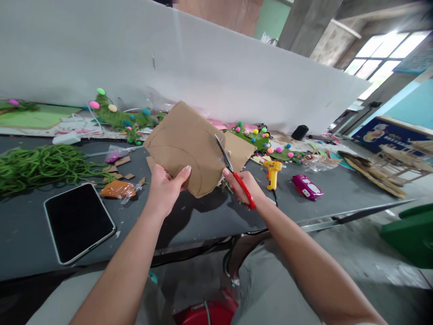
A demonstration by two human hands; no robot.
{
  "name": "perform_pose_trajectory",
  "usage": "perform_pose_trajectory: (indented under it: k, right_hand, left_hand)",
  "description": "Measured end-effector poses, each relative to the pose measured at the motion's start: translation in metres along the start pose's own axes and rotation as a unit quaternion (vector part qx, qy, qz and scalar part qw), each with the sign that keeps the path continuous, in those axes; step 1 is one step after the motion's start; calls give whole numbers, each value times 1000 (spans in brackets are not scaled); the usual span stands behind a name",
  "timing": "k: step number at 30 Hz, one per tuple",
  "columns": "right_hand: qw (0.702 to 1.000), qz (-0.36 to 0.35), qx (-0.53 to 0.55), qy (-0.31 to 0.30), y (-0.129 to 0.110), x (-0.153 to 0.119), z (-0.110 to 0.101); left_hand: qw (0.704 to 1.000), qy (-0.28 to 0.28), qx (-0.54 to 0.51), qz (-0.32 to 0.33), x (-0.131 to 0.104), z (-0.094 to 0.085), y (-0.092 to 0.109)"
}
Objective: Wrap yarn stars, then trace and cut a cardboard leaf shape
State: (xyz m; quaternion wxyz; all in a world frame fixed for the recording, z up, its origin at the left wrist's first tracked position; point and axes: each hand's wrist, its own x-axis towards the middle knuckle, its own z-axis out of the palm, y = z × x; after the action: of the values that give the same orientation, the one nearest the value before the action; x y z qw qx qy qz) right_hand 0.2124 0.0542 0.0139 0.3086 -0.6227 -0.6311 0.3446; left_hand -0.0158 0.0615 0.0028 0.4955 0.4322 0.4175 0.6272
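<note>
A piece of brown cardboard (184, 140) with curved pencil lines is held up over the table by my left hand (169, 187), thumb on top and fingers beneath its near edge. In my right hand (241, 185) is a pair of red-handled scissors (244, 189), its blades pointing up and left at the cardboard's right edge. One blade shows in front of the cardboard; whether the other is behind it I cannot tell. Another cardboard piece (239, 151) lies behind, to the right. Small cardboard scraps (122, 161) are on the table left of my left hand.
A tablet (79, 223), green cord (43, 167) and an orange packet (118, 189) lie at left. To the right are a yellow glue gun (272, 174) and a purple packet (307, 187). Green crescents with coloured pompoms (117, 113) lie along the white partition (203, 63).
</note>
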Motion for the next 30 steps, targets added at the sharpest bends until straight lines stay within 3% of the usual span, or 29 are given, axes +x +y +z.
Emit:
perform_pose_trajectory:
  k: [10, 13, 22, 30]
  right_hand:
    - [999, 1, 21, -42, -2, -3, -5]
    - [999, 9, 21, -39, -6, -4, -6]
    - [1000, 5, 11, -1, 1, -3, -5]
    - [999, -5, 20, -36, 4, -2, -11]
  left_hand:
    - [1000, -25, 8, -3, -1, 0, 5]
    - [999, -42, 13, -2, -2, 1, 5]
    - [999, -24, 6, -31, -2, 1, 5]
    - [999, -43, 20, -23, -1, 2, 7]
